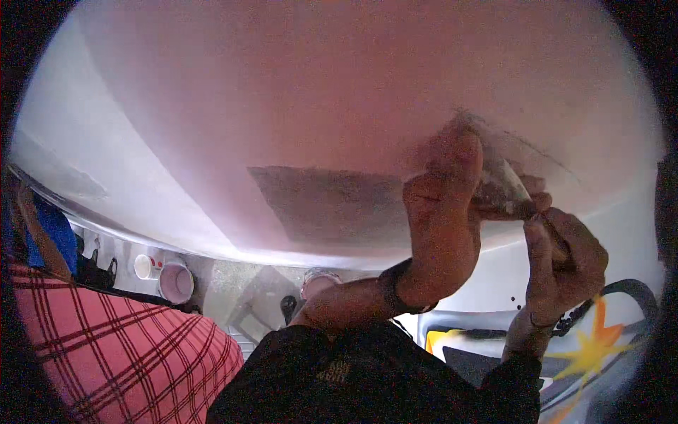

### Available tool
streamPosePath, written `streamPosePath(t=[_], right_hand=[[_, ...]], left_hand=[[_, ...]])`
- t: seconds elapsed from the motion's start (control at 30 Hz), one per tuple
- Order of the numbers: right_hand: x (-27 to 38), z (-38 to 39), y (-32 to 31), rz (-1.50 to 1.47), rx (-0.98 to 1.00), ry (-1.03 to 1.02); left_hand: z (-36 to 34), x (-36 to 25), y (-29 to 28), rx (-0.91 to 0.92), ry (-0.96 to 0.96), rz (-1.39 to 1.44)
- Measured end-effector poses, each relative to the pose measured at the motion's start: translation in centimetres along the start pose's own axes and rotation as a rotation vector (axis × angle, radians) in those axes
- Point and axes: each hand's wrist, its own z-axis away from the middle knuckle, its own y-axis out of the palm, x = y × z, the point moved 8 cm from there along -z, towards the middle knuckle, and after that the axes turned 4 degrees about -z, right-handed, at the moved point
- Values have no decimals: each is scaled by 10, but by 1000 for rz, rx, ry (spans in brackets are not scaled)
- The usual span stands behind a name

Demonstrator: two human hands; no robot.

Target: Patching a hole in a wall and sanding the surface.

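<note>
Both my hands are raised against a pale pinkish wall (318,85). My left hand (448,187), with a dark band at its wrist, is closed round a flat, blade-like tool (507,185) smeared with whitish-grey paste. Its thumb points up along the wall, and its other fingertips show past the tool's right side. My right hand (568,258) pinches the tool's lower right end between thumb and fingers. The tool's upper part and full shape are hidden by my left hand. Just above runs a dark, thin, curved line (537,147) on the wall.
A grey rectangular patch (332,205) marks the wall left of my hands. At lower left are a pink plaid garment (127,339) and another person's arm (44,230) beside blue cloth. Buckets (176,283) stand on the floor. Painted graphics (593,353) cover a surface at lower right.
</note>
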Motion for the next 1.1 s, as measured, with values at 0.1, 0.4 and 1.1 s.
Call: streamPosePath(t=[0.1,0.4,1.1], right_hand=[[-1,5,-2,-13,-5,-3],[-22,18,-15,-26,-23,-55],[-57,36,0,-147,-80,-37]], left_hand=[[1,4,-1,44,6,12],[5,23,1,45,22,-1],[0,41,-17,-9,22,-146]])
